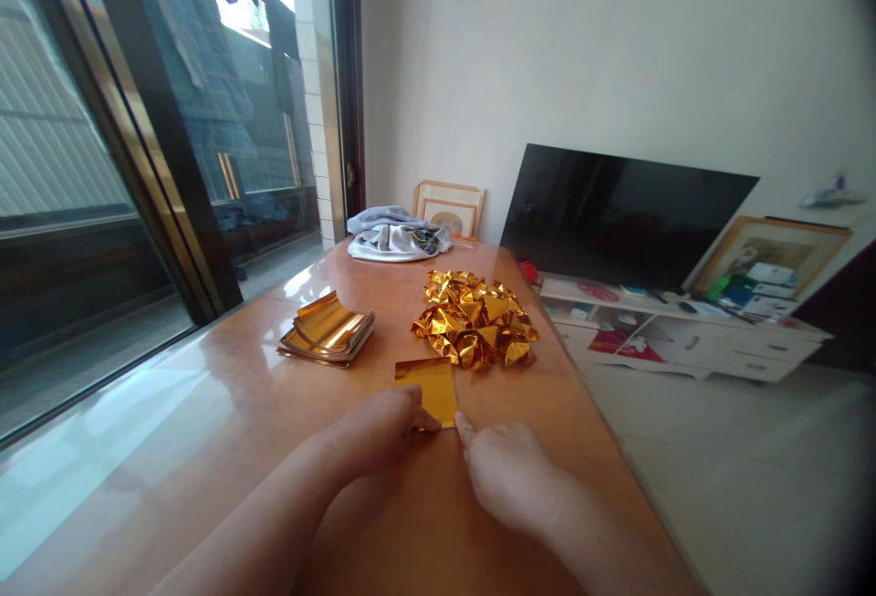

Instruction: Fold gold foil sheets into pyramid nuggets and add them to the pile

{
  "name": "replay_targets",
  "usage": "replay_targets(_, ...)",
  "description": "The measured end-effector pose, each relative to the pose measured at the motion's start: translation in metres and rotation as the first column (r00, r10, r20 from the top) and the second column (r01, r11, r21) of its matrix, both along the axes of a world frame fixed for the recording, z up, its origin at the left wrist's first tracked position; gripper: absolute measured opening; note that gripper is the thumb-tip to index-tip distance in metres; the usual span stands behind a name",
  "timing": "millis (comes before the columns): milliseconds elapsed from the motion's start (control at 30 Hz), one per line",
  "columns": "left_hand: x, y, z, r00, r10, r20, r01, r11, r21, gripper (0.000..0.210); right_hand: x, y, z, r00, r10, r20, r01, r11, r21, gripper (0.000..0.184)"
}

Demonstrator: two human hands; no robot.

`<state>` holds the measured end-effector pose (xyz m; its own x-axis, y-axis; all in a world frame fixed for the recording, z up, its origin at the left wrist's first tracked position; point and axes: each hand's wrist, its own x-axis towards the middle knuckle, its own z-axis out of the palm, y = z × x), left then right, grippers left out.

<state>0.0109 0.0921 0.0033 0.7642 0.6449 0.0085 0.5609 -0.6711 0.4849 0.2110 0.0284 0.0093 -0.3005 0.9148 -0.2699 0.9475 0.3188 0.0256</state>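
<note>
A sheet of gold foil paper (pixel 432 388) lies on the wooden table, its near edge between my hands. My left hand (pixel 390 423) is closed on the sheet's near left part, with one finger along the near edge. At the near right corner, my right hand (pixel 510 468) touches the paper with its index fingertip; its other fingers are curled under and partly hidden. Beyond the sheet, to the right, sits a heap of folded gold foil pieces (pixel 475 318). A stack of flat gold foil sheets (pixel 328 331) rests to the left, its top sheets curling up.
Folded cloth (pixel 397 233) lies at the far end of the glossy table (pixel 370 523). Past the table's right edge stand a large black television (pixel 626 213) and a white low cabinet (pixel 725 345). A sliding glass door (pixel 157 149) runs along the left side.
</note>
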Motion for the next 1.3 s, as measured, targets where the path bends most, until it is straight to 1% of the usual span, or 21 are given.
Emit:
replay_targets(67,0.001,0.0,-0.001,1.0,0.012,-0.009,-0.012,1.0,0.014,0.029,-0.002,-0.001,0.0,1.0,0.001,0.018,-0.001,1.0,-0.005,0.076)
replay_targets(100,0.002,0.001,-0.003,0.999,0.038,-0.019,-0.037,0.999,0.023,0.028,-0.003,-0.001,0.0,1.0,0.006,0.022,-0.006,1.0,0.001,0.075)
replay_targets(167,0.007,0.001,-0.007,0.99,0.136,-0.048,-0.133,0.99,0.05,0.023,-0.004,0.0,-0.003,1.0,0.015,0.024,-0.015,1.0,0.017,0.073)
replay_targets(233,0.015,0.001,-0.013,0.96,0.267,-0.083,-0.26,0.962,0.088,0.014,-0.005,0.0,-0.005,1.0,0.021,0.017,-0.022,0.999,0.031,0.071)
replay_targets(267,0.019,0.001,-0.016,0.942,0.322,-0.099,-0.311,0.944,0.105,0.016,-0.005,0.0,-0.005,1.0,0.026,0.012,-0.026,0.999,0.036,0.07)
replay_targets(333,0.026,0.001,-0.021,0.918,0.38,-0.113,-0.364,0.921,0.141,0.028,-0.005,-0.001,-0.005,1.0,0.029,0.009,-0.029,0.999,0.043,0.069)
replay_targets(400,0.03,0.001,-0.023,0.912,0.392,-0.121,-0.372,0.915,0.159,0.031,-0.006,-0.001,-0.003,1.0,0.028,0.015,-0.028,0.999,0.043,0.068)
replay_targets(500,0.029,0.001,-0.02,0.906,0.398,-0.141,-0.379,0.914,0.146,0.027,-0.006,-0.001,-0.002,0.999,0.023,0.036,-0.024,0.999,0.03,0.069)
replay_targets(633,0.017,0.003,-0.011,0.891,0.412,-0.19,-0.406,0.911,0.073,0.021,-0.005,0.0,-0.001,0.998,0.015,0.068,-0.015,1.0,0.004,0.07)
replay_targets(733,0.006,0.006,-0.005,0.89,0.399,-0.219,-0.406,0.914,0.013,0.018,-0.004,0.0,-0.001,0.998,0.008,0.067,-0.007,1.0,-0.001,0.07)
replay_targets(900,-0.006,0.009,-0.001,0.892,0.374,-0.254,-0.392,0.92,-0.02,0.014,-0.003,-0.001,0.0,0.999,-0.014,0.05,0.015,1.0,-0.021,0.071)
replay_targets(1033,-0.012,0.009,0.002,0.886,0.375,-0.272,-0.406,0.911,-0.068,0.014,-0.002,-0.001,-0.001,0.999,-0.035,0.04,0.036,0.999,-0.024,0.07)
replay_targets(1300,-0.027,0.01,0.008,0.874,0.389,-0.291,-0.432,0.896,-0.099,0.014,-0.001,-0.001,-0.002,0.998,0.022,0.06,-0.024,0.999,0.035,0.071)
